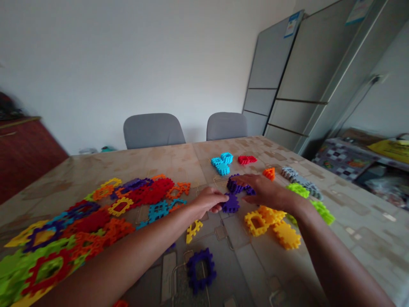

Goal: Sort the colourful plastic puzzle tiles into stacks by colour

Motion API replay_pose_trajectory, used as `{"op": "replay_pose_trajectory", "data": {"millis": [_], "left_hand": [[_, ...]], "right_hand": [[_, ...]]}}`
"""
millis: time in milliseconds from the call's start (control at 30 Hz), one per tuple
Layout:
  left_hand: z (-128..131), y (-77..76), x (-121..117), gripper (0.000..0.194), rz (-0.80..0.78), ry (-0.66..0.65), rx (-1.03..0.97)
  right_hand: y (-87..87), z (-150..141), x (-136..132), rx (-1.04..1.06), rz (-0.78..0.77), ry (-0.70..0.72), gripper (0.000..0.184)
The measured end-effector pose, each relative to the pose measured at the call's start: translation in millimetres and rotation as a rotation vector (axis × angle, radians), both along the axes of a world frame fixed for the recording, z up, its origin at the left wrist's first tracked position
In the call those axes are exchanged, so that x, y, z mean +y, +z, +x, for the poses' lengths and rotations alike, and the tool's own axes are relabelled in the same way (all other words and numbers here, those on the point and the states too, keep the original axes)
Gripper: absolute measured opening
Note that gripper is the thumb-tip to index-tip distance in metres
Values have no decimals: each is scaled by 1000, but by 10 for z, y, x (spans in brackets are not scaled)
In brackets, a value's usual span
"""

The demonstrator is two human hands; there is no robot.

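Note:
My left hand [212,200] pinches the edge of a solid purple interlocking tile [231,204] near the middle of the table. Over a stack of purple tiles [234,183] just behind it, my right hand [266,189] is held with its fingers stretched out and apart. Whether its fingertips touch that stack I cannot tell. Yellow tiles [255,223] are grouped just below my right hand. A purple square frame tile [201,270] lies flat nearer to me, and a small yellow piece [193,231] rests below my left wrist.
Mixed loose tiles [153,192] spread across the left side. Sorted groups stand to the right and back: light blue [222,164], red [247,160], orange [269,173], grey [302,182] and green [321,212]. Two grey chairs [153,130] stand behind the table [179,160].

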State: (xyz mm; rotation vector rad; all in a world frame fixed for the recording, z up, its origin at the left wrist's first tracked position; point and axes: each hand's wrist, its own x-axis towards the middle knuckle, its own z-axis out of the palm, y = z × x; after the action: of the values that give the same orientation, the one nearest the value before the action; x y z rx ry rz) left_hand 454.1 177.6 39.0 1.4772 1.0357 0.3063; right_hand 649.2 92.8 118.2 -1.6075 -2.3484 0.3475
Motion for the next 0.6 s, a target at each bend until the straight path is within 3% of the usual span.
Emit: {"op": "replay_pose_trajectory", "data": {"millis": [167, 267, 367, 467, 600], "left_hand": [[-82, 10, -10, 25, 341, -79, 187], [-161, 37, -60, 35, 611, -108, 214], [-192, 37, -103, 46, 804, -217, 181], [-164, -11, -110, 48, 903, -309, 152], [-73, -145, -104, 43, 950, -280, 169]], "right_hand": [[77, 41, -56, 30, 12, -17, 54], [141, 42, -74, 42, 13, -15, 46], [174, 41, -78, 49, 33, -16, 42], [185, 38, -84, 62, 47, -20, 42], [205, 41, -93, 62, 41, -24, 39]]}}
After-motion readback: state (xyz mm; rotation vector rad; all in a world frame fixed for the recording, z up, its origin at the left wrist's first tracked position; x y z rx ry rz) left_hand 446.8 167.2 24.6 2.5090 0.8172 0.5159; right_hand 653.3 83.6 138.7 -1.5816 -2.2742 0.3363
